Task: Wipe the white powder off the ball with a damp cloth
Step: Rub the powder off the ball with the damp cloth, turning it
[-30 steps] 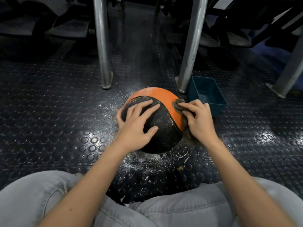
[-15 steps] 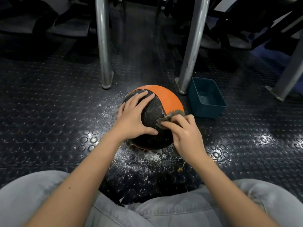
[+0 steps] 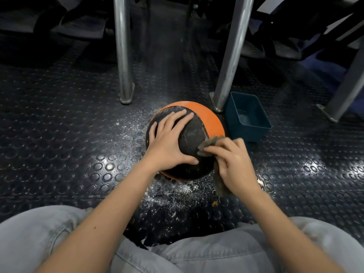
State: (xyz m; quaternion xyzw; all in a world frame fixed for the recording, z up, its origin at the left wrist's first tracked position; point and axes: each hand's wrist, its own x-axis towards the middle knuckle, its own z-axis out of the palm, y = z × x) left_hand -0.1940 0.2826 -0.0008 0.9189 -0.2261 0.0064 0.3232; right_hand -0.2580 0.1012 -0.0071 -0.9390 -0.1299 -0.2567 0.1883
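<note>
The ball sits on the floor in front of my knees. It is round and heavy-looking, with a black pebbled panel facing me and a smooth orange band curving over its far and right side. My left hand lies flat on top of the black panel, fingers spread and straight, thumb stretched along the near side. My right hand is at the ball's right edge, fingers curled round a crumpled grey-brown cloth and pressing its bunched end against the rough black skin; the rest of the cloth hangs limp below my palm. White powder is scattered in grainy flecks on the floor around the ball, thickest just on my side of it. The floor is dark rubber with raised round studs. Just right of the ball stands a small rectangular teal plastic bin. Beyond the ball rise two smooth metal tube legs.
</note>
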